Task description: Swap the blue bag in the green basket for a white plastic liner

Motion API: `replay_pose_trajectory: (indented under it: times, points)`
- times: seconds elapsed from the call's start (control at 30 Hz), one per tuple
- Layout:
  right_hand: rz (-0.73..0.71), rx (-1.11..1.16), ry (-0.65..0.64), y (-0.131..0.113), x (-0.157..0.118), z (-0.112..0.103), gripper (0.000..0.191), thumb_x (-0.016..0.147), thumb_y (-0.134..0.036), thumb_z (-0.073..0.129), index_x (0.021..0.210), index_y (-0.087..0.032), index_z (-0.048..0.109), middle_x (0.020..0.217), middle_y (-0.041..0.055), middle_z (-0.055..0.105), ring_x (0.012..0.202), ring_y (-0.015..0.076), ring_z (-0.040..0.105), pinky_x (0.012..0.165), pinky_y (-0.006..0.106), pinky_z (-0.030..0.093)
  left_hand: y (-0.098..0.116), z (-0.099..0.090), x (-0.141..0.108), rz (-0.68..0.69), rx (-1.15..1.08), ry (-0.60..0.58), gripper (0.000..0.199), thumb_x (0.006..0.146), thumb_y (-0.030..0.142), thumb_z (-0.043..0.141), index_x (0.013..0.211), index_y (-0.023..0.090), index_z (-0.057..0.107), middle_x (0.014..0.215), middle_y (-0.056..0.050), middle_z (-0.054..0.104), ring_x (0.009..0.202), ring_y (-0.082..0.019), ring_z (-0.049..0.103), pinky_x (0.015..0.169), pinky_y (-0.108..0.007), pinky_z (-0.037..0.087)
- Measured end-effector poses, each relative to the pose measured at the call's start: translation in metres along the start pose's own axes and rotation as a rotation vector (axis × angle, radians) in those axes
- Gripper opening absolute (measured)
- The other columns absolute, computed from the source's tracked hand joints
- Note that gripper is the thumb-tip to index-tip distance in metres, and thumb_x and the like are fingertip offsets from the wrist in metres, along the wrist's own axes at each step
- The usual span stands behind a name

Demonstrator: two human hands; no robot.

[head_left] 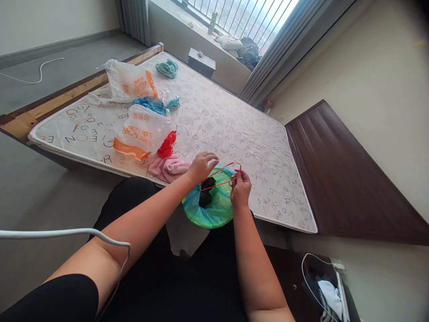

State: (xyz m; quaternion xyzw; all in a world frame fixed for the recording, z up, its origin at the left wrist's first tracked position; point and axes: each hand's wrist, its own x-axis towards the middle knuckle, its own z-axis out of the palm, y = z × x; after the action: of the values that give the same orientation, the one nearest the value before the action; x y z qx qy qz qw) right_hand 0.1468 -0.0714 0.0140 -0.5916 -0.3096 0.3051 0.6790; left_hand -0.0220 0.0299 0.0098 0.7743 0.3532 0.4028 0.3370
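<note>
My right hand (240, 188) pinches a thin red cord (219, 184) between thumb and fingertips. The cord runs as a long loop leftward across the mouth of a translucent blue-green plastic bag (217, 210). That bag is spread round a circular rim at the mattress edge, between my knees. Dark bundles (205, 198) lie inside it. My left hand (203, 165) hovers over the bag's far left side, fingers stretched out, close to the cord; whether it touches the cord I cannot tell. Just left of it lies a pink cloth (169, 168), with a red crumpled bag (167, 144) behind.
White plastic bags with orange print (142, 132), a blue bag (150, 105) and a teal cloth coil (167, 68) lie on the patterned mattress (214, 120). A white cable (67, 233) crosses my left arm. A dark headboard (342, 179) stands right.
</note>
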Motion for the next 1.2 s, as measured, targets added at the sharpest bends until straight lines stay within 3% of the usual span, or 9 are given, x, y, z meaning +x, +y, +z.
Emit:
replay_pose_trajectory:
  times: [0.13, 0.23, 0.37, 0.5, 0.67, 0.8, 0.9, 1.0, 1.2]
  points:
    - [0.026, 0.146, -0.007, -0.004, 0.001, -0.007, 0.030, 0.080, -0.046, 0.077, 0.092, -0.021, 0.066, 0.069, -0.0061, 0.056, 0.048, 0.0041, 0.034, 0.048, 0.021, 0.034, -0.010, -0.008, -0.001, -0.256, -0.001, -0.377, 0.059, 0.096, 0.048, 0.061, 0.148, 0.020, 0.055, 0.143, -0.011, 0.064, 0.131, -0.027, 0.061, 0.112, -0.036, 0.046]
    - [0.052, 0.179, -0.040, -0.011, 0.001, -0.013, 0.027, 0.079, -0.041, 0.079, 0.093, -0.022, 0.066, 0.065, -0.0086, 0.051, 0.046, 0.0033, 0.028, 0.048, 0.021, 0.035, -0.016, -0.003, -0.004, -0.291, -0.006, -0.528, 0.055, 0.100, 0.044, 0.053, 0.151, 0.022, 0.052, 0.150, -0.009, 0.059, 0.137, -0.025, 0.057, 0.115, -0.034, 0.042]
    - [0.105, 0.253, -0.073, -0.020, 0.003, -0.025, 0.022, 0.080, -0.035, 0.077, 0.094, -0.024, 0.064, 0.065, -0.0101, 0.048, 0.044, 0.0035, 0.026, 0.049, 0.022, 0.036, -0.019, 0.007, -0.006, -0.304, -0.109, -0.469, 0.041, 0.097, 0.035, 0.056, 0.136, 0.023, 0.066, 0.135, -0.007, 0.070, 0.123, -0.024, 0.066, 0.108, -0.033, 0.048]
    - [0.128, 0.219, -0.076, -0.023, 0.004, -0.039, 0.017, 0.088, -0.039, 0.070, 0.093, -0.025, 0.062, 0.065, -0.0096, 0.049, 0.044, 0.0046, 0.025, 0.050, 0.024, 0.037, -0.015, 0.011, -0.009, -0.366, -0.329, -0.387, 0.033, 0.092, 0.038, 0.065, 0.119, 0.023, 0.075, 0.117, -0.004, 0.078, 0.107, -0.023, 0.073, 0.095, -0.031, 0.056]
    - [0.137, 0.212, -0.057, -0.020, 0.002, -0.045, 0.021, 0.086, -0.042, 0.071, 0.096, -0.026, 0.063, 0.070, -0.0086, 0.053, 0.046, 0.0044, 0.032, 0.052, 0.024, 0.041, -0.009, 0.018, -0.010, -0.354, -0.446, -0.323, 0.029, 0.095, 0.036, 0.062, 0.115, 0.022, 0.078, 0.119, -0.004, 0.077, 0.113, -0.023, 0.071, 0.105, -0.035, 0.052]
    - [0.063, 0.207, 0.089, -0.013, 0.003, -0.037, 0.028, 0.079, -0.038, 0.076, 0.100, -0.024, 0.064, 0.081, -0.0064, 0.060, 0.049, 0.0031, 0.036, 0.052, 0.021, 0.042, -0.007, 0.026, -0.011, -0.331, -0.369, -0.198, 0.024, 0.095, 0.031, 0.061, 0.108, 0.024, 0.080, 0.116, -0.004, 0.078, 0.114, -0.023, 0.070, 0.107, -0.038, 0.051]
    - [-0.004, 0.017, 0.178, -0.008, 0.005, -0.034, 0.032, 0.084, -0.048, 0.070, 0.100, -0.021, 0.064, 0.092, -0.0009, 0.066, 0.049, 0.0038, 0.039, 0.047, 0.022, 0.039, -0.007, 0.029, -0.013, -0.329, -0.331, -0.137, 0.022, 0.095, 0.032, 0.062, 0.104, 0.023, 0.080, 0.110, -0.004, 0.079, 0.108, -0.024, 0.071, 0.102, -0.038, 0.053]
    - [0.023, -0.289, 0.152, -0.005, 0.008, -0.038, 0.042, 0.086, -0.056, 0.063, 0.104, -0.019, 0.066, 0.093, 0.0027, 0.069, 0.049, 0.0067, 0.042, 0.046, 0.025, 0.039, -0.008, 0.029, -0.014, -0.354, -0.325, -0.105, 0.018, 0.092, 0.029, 0.066, 0.101, 0.023, 0.080, 0.103, -0.003, 0.080, 0.099, -0.023, 0.073, 0.094, -0.036, 0.055]
    - [-0.001, -0.584, 0.075, -0.003, 0.014, -0.052, 0.045, 0.080, -0.055, 0.070, 0.101, -0.015, 0.073, 0.081, 0.0058, 0.069, 0.069, 0.0171, 0.059, 0.063, 0.030, 0.048, -0.008, 0.028, -0.014, -0.446, -0.375, -0.012, 0.012, 0.089, 0.025, 0.068, 0.097, 0.022, 0.076, 0.096, -0.003, 0.079, 0.092, -0.020, 0.073, 0.086, -0.033, 0.056]
